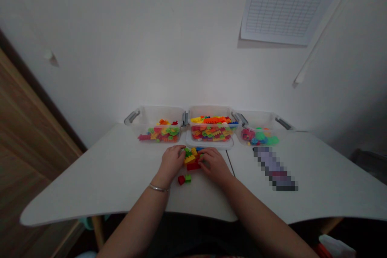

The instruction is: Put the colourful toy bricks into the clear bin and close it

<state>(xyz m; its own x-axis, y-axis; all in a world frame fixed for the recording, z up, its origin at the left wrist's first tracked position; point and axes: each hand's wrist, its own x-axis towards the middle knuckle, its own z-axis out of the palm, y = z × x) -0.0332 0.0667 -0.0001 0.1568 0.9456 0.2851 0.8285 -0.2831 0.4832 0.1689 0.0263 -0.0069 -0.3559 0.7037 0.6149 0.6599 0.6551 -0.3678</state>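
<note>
Between my two hands is a cluster of toy building blocks in yellow, green, red and blue. My left hand is closed at the cluster's left side, its fingers against yellow and green building blocks. From the right, my right hand has curled fingers and thumb on a red building block; the fingertips partly cover it. A blue block shows behind the cluster. Closer to me, a loose red block and a green block lie side by side on the white table.
Three clear plastic bins stand along the wall: a left bin and middle bin with mixed blocks, and a right bin with colourful pieces. A lid lies before the middle bin. A pixelated oblong object is at right.
</note>
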